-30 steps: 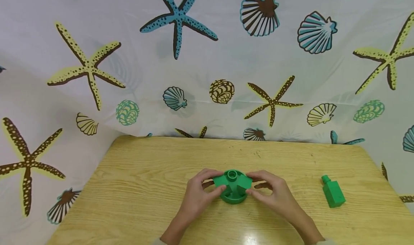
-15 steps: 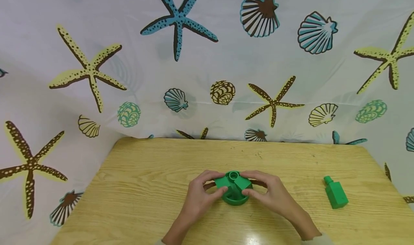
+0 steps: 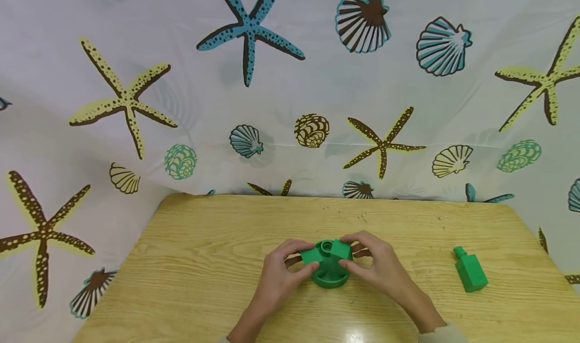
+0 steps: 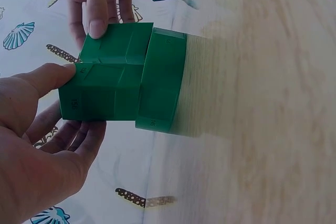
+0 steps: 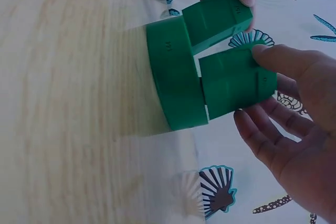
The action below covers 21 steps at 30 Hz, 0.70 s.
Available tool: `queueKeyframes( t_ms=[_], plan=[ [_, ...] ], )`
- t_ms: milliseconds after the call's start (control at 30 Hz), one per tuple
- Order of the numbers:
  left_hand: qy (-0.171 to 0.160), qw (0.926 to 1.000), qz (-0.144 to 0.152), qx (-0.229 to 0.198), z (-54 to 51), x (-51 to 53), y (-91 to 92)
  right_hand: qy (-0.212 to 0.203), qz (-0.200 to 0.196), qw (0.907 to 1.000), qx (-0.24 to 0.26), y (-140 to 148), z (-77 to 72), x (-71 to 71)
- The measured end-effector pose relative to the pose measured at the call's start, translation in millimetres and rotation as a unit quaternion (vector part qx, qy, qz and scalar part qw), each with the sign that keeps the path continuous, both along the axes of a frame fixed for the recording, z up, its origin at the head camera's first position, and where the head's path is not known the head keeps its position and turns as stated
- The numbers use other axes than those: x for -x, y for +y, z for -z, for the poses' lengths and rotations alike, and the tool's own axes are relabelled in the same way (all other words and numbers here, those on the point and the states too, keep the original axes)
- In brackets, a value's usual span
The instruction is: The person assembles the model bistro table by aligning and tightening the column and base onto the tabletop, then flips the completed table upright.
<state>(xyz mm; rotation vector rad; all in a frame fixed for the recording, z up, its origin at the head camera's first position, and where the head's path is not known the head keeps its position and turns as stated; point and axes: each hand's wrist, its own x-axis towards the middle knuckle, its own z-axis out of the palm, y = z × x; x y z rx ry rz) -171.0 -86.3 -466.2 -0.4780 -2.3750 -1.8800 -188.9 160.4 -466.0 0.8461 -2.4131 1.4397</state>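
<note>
A round green base (image 3: pixel 330 281) with a raised rim and a threaded ring near its back sits on the table. My left hand (image 3: pixel 282 272) pinches a green block (image 3: pixel 311 255) at the base's left side, thumb in front and fingers behind. On the right side, my right hand (image 3: pixel 378 262) grips a second green block (image 3: pixel 341 249) between thumb and fingers. Both blocks stand up from the base (image 4: pixel 161 80) in the left wrist view. In the right wrist view the right block (image 5: pixel 231 80) leans at a different angle from the left block (image 5: pixel 218 18).
A green bottle-shaped piece with a narrow neck (image 3: pixel 471 272) lies on the wooden table (image 3: pixel 204 262) to the right of my hands. A cloth (image 3: pixel 290 91) printed with starfish and shells hangs behind the table and along its sides.
My right hand has shifted its block back and turned it on the base, after moving it inward from the right. The left hand stays on its block, nearly still.
</note>
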Motion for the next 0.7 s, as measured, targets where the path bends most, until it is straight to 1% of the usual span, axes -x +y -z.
queueKeyframes(
  t_ms=[167, 267, 333, 433, 500, 567, 700],
  plan=[
    [-0.002, 1.0, 0.005, -0.005, 0.8, -0.2, 0.4, 0.013, 0.022, 0.9992, -0.031, -3, 3.4, 2.0],
    [-0.005, 0.9999, 0.008, -0.005, 2.1, 0.0, 0.5, 0.006, 0.028, 0.9991, -0.032, 0, 2.8, 1.4],
    [-0.008, 0.9999, 0.008, -0.007, 2.2, 0.1, 0.7, -0.006, 0.025, 0.9995, -0.018, 3, 2.1, 0.1],
    [-0.008, 0.9999, 0.006, -0.01, 1.6, -0.2, 0.8, -0.03, 0.01, 0.9993, 0.019, 6, 1.7, -1.6],
    [-0.007, 0.9999, 0.003, -0.01, 0.8, -0.6, 0.9, -0.037, 0.009, 0.9987, 0.034, 8, 2.1, -2.5],
    [-0.006, 0.9999, 0.002, -0.009, 0.5, -0.9, 0.8, -0.031, 0.014, 0.9988, 0.034, 8, 2.9, -2.9],
    [-0.004, 1.0, 0.002, -0.008, 1.4, -0.5, 0.3, -0.005, 0.023, 0.9997, 0.006, 10, 3.8, -2.9]
  ],
)
